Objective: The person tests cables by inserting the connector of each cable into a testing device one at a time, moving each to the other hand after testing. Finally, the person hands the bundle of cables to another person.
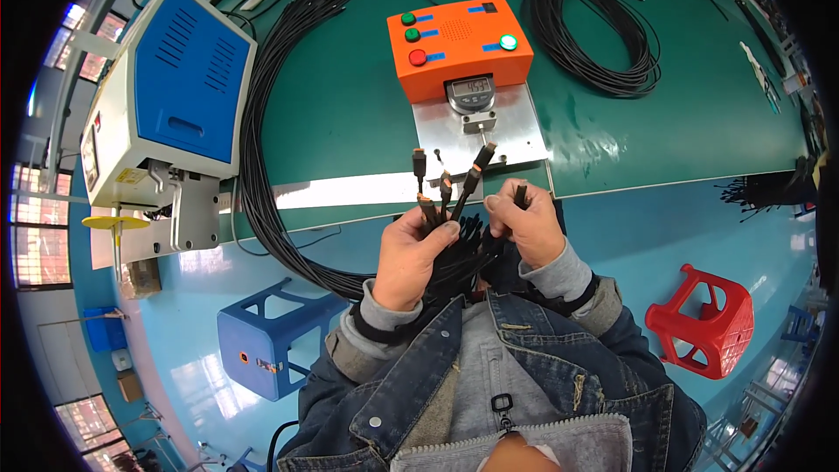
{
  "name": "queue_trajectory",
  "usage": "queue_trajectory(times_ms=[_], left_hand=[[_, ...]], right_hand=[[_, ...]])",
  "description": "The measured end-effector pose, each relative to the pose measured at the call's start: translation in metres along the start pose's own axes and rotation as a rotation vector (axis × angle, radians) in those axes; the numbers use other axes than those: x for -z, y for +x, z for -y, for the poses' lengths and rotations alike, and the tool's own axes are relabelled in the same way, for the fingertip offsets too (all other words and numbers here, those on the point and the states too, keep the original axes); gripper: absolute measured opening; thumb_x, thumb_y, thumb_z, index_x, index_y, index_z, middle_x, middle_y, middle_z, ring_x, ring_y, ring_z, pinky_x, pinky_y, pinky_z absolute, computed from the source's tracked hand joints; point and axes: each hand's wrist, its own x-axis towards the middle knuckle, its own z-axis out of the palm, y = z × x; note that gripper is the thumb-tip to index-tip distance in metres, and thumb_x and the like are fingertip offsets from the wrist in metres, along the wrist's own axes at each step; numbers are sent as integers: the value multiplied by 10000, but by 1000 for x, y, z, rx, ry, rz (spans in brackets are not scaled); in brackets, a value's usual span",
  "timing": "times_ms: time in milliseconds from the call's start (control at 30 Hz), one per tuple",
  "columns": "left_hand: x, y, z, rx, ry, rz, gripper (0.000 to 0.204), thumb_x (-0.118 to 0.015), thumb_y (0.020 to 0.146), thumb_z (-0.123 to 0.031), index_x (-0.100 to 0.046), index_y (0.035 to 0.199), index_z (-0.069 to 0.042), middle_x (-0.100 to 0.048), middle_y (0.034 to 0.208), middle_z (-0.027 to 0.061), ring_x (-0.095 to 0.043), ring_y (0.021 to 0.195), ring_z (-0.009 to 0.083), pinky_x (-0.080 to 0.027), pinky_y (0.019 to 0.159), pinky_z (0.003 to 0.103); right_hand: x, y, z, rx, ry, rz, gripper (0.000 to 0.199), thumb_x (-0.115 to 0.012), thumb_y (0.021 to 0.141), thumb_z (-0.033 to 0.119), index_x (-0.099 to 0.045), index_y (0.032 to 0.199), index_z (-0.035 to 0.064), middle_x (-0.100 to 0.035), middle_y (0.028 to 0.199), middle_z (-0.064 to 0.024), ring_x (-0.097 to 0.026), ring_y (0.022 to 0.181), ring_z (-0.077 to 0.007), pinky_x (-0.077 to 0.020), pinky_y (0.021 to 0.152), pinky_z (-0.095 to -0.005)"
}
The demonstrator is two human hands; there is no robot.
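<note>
My left hand (409, 253) is closed round several black cables whose connector ends (446, 188) fan upward, some with orange tips. Beside it, my right hand (530, 225) pinches one black cable connector (522, 196) between thumb and fingers. A thick bundle of black cables (262, 183) runs from the bench down to my lap, under both hands. Just beyond the hands stands an orange test box (456, 32) with green and red buttons and one lit button. In front of it a digital gauge (472, 92) is mounted on a metal plate (435, 127).
A blue and white machine (179, 79) stands on the left of the green bench (603, 144). Another coil of black cables (603, 44) lies at the back right. On the floor are a blue stool (262, 341) and a red stool (708, 323).
</note>
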Motion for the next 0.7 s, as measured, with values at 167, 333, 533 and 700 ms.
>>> queue_trajectory(times_ms=[167, 333, 533, 700], left_hand=[[-6, 0, 6, -50, 178, -5, 102, -581, 734, -25, -558, 825, 15, -543, 705, -11, -461, 624, 44, -383, 570, 185], [-11, -1, 15, -100, 387, -19, 106, -582, 725, -33, -551, 814, 17, -540, 683, -10, -448, 599, 34, -376, 538, 182], [-13, -2, 16, -68, 463, -44, 102, -589, 720, -31, -547, 799, 17, -536, 669, -4, -443, 591, 40, -372, 534, 183], [-7, 0, 21, -170, 322, -107, 93, -582, 731, -24, -531, 798, 16, -530, 661, 4, -459, 593, 58, -382, 542, 190]], right_hand=[[-4, -5, 5, 113, 153, 45, 206, -598, 760, 193, -527, 787, 1, -485, 563, -6, -425, 474, -58, -315, 418, -174], [-8, -6, 8, 280, -55, -78, 188, -588, 769, 177, -536, 813, 2, -515, 612, -7, -437, 492, -51, -308, 431, -168], [-6, -9, 8, 119, -123, -115, 160, -549, 792, 161, -544, 822, 4, -552, 664, -18, -455, 526, -41, -315, 448, -166], [-2, -4, 4, 11, 10, -55, 174, -497, 818, 167, -554, 780, 7, -551, 653, -15, -461, 534, -43, -333, 467, -167]])
